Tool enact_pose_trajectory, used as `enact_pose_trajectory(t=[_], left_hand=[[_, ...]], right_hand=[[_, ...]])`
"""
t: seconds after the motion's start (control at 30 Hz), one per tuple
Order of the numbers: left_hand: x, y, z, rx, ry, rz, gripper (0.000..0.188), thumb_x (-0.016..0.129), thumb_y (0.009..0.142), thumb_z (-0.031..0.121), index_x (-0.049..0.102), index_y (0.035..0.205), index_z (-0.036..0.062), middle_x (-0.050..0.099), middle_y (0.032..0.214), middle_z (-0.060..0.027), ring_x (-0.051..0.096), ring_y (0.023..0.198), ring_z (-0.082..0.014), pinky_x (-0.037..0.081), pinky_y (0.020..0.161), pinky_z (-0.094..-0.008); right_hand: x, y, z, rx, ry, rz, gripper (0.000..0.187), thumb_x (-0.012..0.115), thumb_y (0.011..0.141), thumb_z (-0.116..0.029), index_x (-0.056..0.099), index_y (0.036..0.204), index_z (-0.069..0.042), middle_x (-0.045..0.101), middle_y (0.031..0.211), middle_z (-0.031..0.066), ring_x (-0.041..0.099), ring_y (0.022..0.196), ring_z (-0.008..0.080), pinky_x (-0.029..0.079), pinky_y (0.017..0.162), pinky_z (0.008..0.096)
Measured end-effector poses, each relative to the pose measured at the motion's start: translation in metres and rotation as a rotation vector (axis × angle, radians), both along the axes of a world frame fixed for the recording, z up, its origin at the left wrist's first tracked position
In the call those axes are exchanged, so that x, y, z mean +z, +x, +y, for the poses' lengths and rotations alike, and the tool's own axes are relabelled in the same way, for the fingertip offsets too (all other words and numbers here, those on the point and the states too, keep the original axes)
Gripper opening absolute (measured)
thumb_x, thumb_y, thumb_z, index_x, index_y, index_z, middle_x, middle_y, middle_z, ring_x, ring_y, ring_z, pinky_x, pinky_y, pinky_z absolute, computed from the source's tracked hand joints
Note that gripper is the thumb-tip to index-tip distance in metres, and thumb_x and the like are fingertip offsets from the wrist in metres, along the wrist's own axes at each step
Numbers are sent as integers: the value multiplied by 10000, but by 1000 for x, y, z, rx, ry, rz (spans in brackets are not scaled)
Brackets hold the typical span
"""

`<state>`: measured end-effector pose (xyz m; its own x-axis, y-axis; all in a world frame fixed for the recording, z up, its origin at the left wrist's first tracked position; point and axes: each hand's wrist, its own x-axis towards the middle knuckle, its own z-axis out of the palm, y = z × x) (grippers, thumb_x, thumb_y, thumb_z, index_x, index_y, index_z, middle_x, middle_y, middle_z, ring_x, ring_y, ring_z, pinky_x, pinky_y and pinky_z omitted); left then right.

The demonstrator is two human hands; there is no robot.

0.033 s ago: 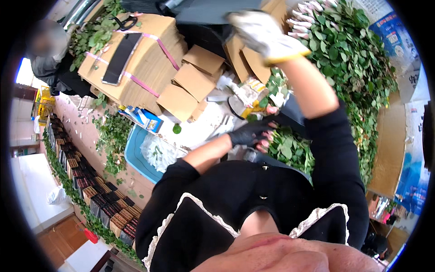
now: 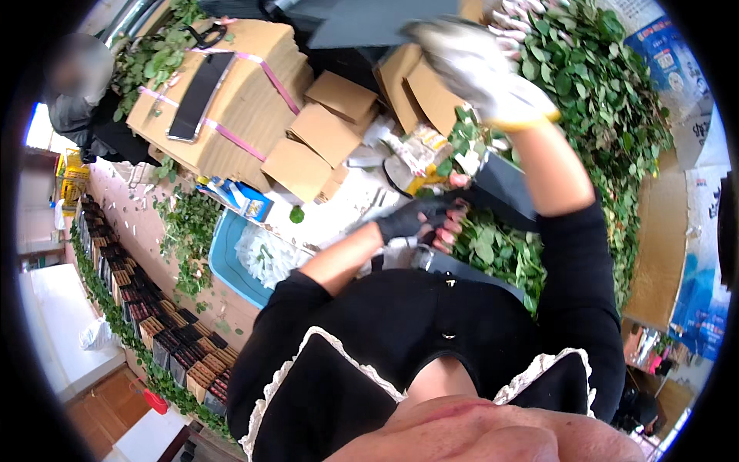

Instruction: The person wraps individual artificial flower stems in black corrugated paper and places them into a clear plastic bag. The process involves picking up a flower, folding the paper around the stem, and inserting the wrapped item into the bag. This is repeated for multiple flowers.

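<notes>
My left hand (image 2: 419,222), in a black glove with bare fingertips, is at the middle of the worktable. Its fingers are curled beside leafy green stems (image 2: 493,250); what they hold is hidden. A dark grey sheet (image 2: 504,191) stands just right of it, and a pink rose (image 2: 459,179) shows behind. My right hand (image 2: 481,73), in a white glove with a yellow cuff, is raised at the far side, between a dark grey board (image 2: 369,25) and a large heap of leafy roses (image 2: 596,92). Motion smears its fingers, so its grip is unclear.
Strapped cardboard sheets (image 2: 246,85) carry a dark phone-like slab (image 2: 200,96). Small brown boxes (image 2: 327,135) stand beside them. A blue tub (image 2: 223,254) of white pieces sits lower left. Boxed bundles (image 2: 154,308) line the floor; another person (image 2: 77,92) is at far left.
My right hand has shifted a little to the right and nearer. My left hand keeps nearly the same place, and the whole view has moved slightly.
</notes>
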<state>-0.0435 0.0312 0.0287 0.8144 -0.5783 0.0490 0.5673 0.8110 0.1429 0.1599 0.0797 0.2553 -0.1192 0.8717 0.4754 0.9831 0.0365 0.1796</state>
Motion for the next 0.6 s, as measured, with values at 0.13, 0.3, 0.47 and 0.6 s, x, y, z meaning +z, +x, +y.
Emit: enact_pose_trajectory(t=[0.13,0.3,0.47,0.6], left_hand=[[63,-13,33,-19,-218,-166,475,381,924,497,436,1116,66,517,934,-68,506,758,-154,425,661,-296],[65,-16,42,182,625,-267,1035,333,809,846,428,1393,-4,671,1041,-110,588,664,-119,461,520,-235],[112,8,21,696,333,-364,918,462,864,740,354,1449,40,526,1359,-143,510,1212,-282,502,866,-284],[115,36,40,981,1677,-977,708,632,904,122,244,1487,19,504,1376,-170,523,1208,-241,448,953,-322]], right_hand=[[59,-65,-201,-208,-153,-114,338,672,773,-79,620,1107,-78,652,1131,107,641,1027,317,531,872,416],[31,-121,-284,-341,-239,164,244,726,733,-90,643,962,-86,666,1028,71,663,919,251,549,810,355],[-11,-100,-277,-437,-9,491,283,757,760,-281,662,940,-85,686,937,109,668,845,293,526,732,365],[3,-97,-231,-457,-36,949,266,684,871,-294,674,908,-31,688,823,118,656,708,279,507,656,349]])
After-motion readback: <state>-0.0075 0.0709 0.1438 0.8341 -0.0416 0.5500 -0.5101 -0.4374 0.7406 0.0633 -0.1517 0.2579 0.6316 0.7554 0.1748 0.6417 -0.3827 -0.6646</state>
